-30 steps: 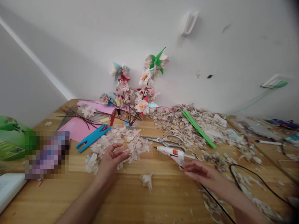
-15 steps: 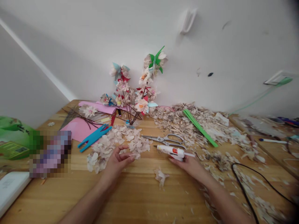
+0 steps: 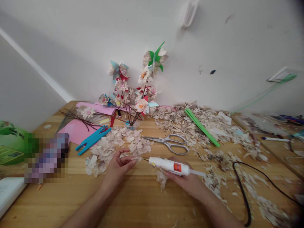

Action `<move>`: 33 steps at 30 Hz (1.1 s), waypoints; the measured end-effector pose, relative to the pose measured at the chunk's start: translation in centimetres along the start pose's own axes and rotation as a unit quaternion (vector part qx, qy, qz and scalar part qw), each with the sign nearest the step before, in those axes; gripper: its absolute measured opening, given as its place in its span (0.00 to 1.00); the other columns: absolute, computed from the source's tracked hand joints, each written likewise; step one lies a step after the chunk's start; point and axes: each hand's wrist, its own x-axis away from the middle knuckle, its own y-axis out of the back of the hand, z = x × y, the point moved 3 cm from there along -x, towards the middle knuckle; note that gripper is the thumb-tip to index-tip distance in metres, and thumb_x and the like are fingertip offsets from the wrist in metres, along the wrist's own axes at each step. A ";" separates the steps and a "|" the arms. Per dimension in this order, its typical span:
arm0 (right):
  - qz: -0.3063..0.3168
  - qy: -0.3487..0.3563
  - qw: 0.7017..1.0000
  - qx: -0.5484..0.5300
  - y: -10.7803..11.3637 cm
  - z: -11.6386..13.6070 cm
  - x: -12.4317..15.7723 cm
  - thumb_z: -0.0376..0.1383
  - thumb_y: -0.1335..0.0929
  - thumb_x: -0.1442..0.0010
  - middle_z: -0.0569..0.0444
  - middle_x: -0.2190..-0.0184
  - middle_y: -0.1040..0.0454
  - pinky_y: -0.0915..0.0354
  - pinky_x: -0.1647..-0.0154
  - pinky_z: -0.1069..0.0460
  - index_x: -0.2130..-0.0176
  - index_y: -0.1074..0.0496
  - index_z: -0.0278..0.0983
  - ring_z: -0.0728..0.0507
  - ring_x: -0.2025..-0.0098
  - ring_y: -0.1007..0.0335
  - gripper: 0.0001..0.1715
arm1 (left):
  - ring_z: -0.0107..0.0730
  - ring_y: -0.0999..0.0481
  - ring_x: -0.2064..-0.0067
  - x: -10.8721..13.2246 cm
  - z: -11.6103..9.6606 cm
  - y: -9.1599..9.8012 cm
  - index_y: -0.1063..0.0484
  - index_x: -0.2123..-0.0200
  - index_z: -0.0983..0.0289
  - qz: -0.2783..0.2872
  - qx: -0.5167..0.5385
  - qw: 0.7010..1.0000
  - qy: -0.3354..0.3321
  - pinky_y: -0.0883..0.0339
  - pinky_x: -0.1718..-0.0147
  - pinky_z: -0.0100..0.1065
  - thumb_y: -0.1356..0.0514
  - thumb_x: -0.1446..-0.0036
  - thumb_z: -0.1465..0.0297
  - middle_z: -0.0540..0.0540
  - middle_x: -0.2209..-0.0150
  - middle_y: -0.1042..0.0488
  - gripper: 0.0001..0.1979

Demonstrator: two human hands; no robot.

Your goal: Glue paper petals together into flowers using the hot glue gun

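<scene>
R hand (image 3: 181, 179) closed round white glue gun (image 3: 160, 163), shifted L & nearer vs ½ s ago, so scissors (image 3: 175, 144) show clear of it. Nozzle at petal (image 3: 136, 159), contact unclear. L hand (image 3: 118, 166) pinches petal betw. thumb & fingertips, as before. Petal cluster (image 3: 161, 180) on table (image 3: 133, 202), just under gun. Petal heap (image 3: 106, 145) beyond L hand; flowers (image 3: 142, 105) on stems behind, nr pale wall (image 3: 95, 47). Tabletop wood-grain, scraps (image 3: 180, 117) to R. Green pkg (image 3: 14, 136) far L: label print too small to read.
</scene>
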 end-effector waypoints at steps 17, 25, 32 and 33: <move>-0.005 -0.014 0.999 0.039 -0.1 0.8 0.2 0.45 0.35 0.44 0.58 0.79 0.35 0.40 0.74 0.52 0.76 0.38 0.40 0.44 0.75 0.36 0.15 | 0.30 0.22 0.72 0.4 -0.5 -0.3 0.37 0.64 0.61 -0.013 0.003 1.000 -0.004 0.34 0.68 0.29 0.28 0.72 0.66 0.48 0.78 0.22 0.29; -0.009 -0.011 0.998 0.054 -0.2 0.6 0.2 0.44 0.35 0.43 0.59 0.79 0.36 0.41 0.75 0.53 0.76 0.39 0.41 0.45 0.76 0.36 0.14 | 0.27 0.23 0.73 0.5 -0.6 -0.4 0.37 0.64 0.62 -0.013 0.005 1.000 -0.002 0.35 0.69 0.26 0.28 0.72 0.66 0.47 0.78 0.21 0.29; -0.005 -0.007 0.999 0.046 -0.5 0.6 0.2 0.45 0.36 0.43 0.58 0.77 0.34 0.38 0.73 0.52 0.74 0.37 0.40 0.44 0.73 0.34 0.14 | 0.27 0.23 0.73 0.5 -0.5 -0.4 0.37 0.63 0.62 -0.004 0.006 1.000 -0.001 0.35 0.69 0.26 0.29 0.70 0.67 0.47 0.78 0.21 0.28; -0.003 -0.007 0.999 0.048 -0.4 0.7 0.2 0.45 0.36 0.42 0.58 0.77 0.34 0.38 0.73 0.52 0.74 0.37 0.40 0.44 0.73 0.34 0.14 | 0.26 0.23 0.73 0.5 -0.5 -0.4 0.37 0.63 0.62 -0.004 0.007 1.000 -0.001 0.35 0.69 0.26 0.29 0.69 0.67 0.47 0.78 0.21 0.28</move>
